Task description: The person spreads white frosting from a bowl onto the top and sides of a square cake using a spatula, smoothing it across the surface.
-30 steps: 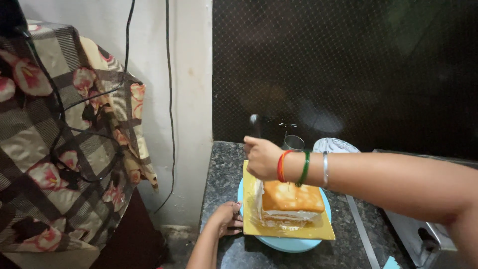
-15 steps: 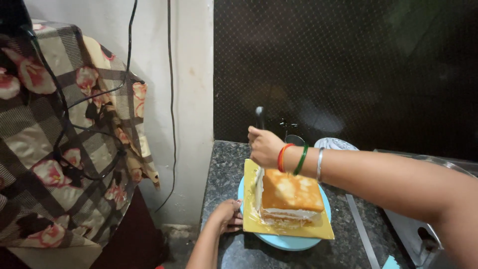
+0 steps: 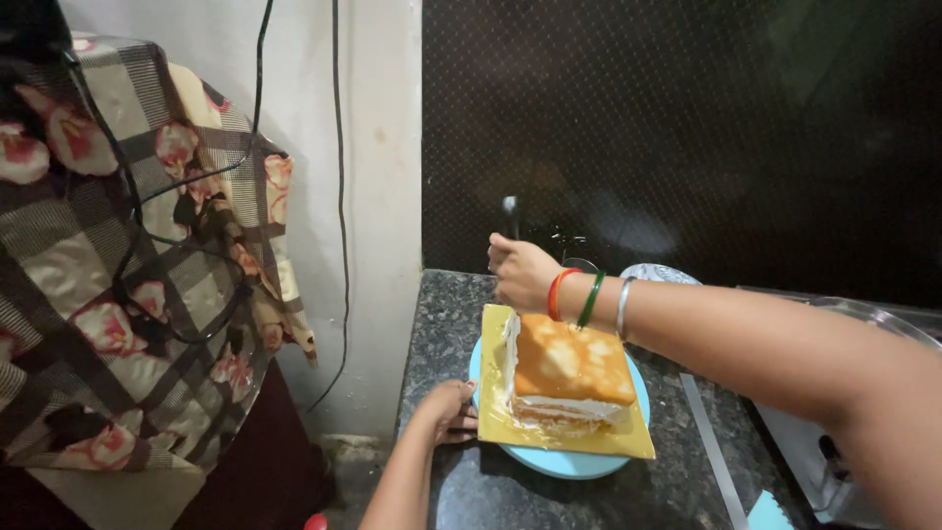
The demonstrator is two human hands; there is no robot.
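Here, just above the middle of the frame, your right hand is closed in a fist around the dark handle of a utensil, whose upper end rises above the knuckles; the working end is hidden behind the hand and the cake, so its kind cannot be told. On that wrist sit three bangles: one red, one green, one silver. The forearm runs from the wrist down to the lower right corner.

Directly below the fist stands the cake, a square block with an orange-yellow top and white cream showing on its near and left sides. It rests on a yellow square board, and the board lies on a light blue round plate, which stands on a dark speckled stone counter.

At lower centre, your left hand has its fingers curled together, and it touches the left edge of the plate and board. Whether it grips the rim or only rests against it cannot be told.

Behind the right wrist, the rim of a pale patterned dish shows. At the right edge lies a clear rounded container, and a small light blue object sits at the bottom edge. The upper right is filled by a dark patterned wall. At the left, a checked floral cloth hangs beside black cables on a pale wall.
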